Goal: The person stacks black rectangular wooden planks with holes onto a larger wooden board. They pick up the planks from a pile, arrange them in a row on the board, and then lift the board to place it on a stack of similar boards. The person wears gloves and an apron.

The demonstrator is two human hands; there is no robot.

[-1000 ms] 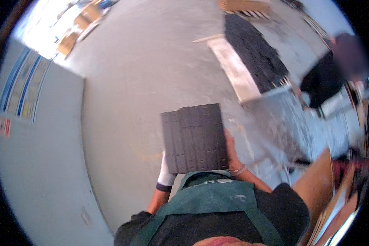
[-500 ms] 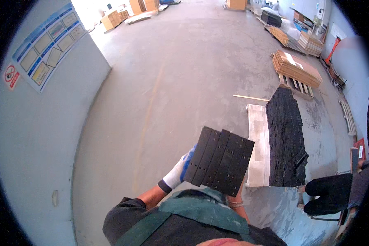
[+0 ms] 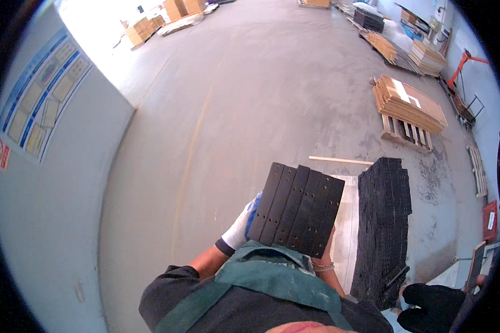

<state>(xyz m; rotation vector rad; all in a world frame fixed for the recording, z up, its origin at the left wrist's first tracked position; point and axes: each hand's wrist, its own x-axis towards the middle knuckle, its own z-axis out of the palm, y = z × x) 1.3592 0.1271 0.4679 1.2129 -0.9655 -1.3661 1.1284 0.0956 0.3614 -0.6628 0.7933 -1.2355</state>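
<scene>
A row of several flat black strips (image 3: 297, 211) with small holes is held together in front of my chest, tilted. My left hand (image 3: 243, 225), in a white and blue glove, grips its left edge. At the lower right edge my right hand (image 3: 327, 247) clasps it; most of its fingers are hidden behind the strips. To the right stands a long pile of black strips (image 3: 380, 222) with uneven sides, beside a pale board-like surface (image 3: 347, 222).
A thin wooden stick (image 3: 340, 160) lies beyond the pile. Flattened cardboard (image 3: 411, 105) is stacked on a wooden pallet (image 3: 405, 135) farther right. Another person's dark-clothed legs (image 3: 433, 305) show at lower right. A wall (image 3: 55, 211) with posters rises at left.
My view has shifted: the black pile, the pallet and the other person sit lower in the picture. Both hands keep hold of the strips, which appear slightly higher.
</scene>
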